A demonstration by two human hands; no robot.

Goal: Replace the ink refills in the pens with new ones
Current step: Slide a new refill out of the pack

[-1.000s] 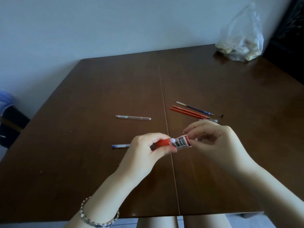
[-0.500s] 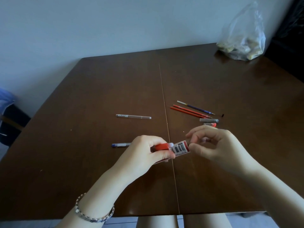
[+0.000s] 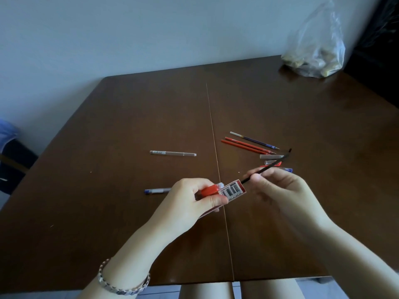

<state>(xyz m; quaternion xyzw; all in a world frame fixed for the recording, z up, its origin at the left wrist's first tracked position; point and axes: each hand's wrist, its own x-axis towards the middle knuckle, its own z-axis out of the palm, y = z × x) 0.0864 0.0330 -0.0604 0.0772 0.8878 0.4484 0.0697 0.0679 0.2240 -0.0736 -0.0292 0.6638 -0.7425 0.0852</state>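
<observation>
Over the table [image 3: 108, 190], right fingers [image 3: 266, 176] pinch a black refill [image 3: 274, 163]; left fingers [image 3: 214, 200] grip the box [image 3: 234, 190].

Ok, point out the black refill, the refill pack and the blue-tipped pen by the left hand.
black refill [image 3: 274, 160], head view, upper shaft.
refill pack [image 3: 233, 190], head view, barcode label.
blue-tipped pen [image 3: 158, 190], head view, clear barrel.

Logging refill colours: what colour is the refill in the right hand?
The refill in the right hand looks black; head view.
</observation>
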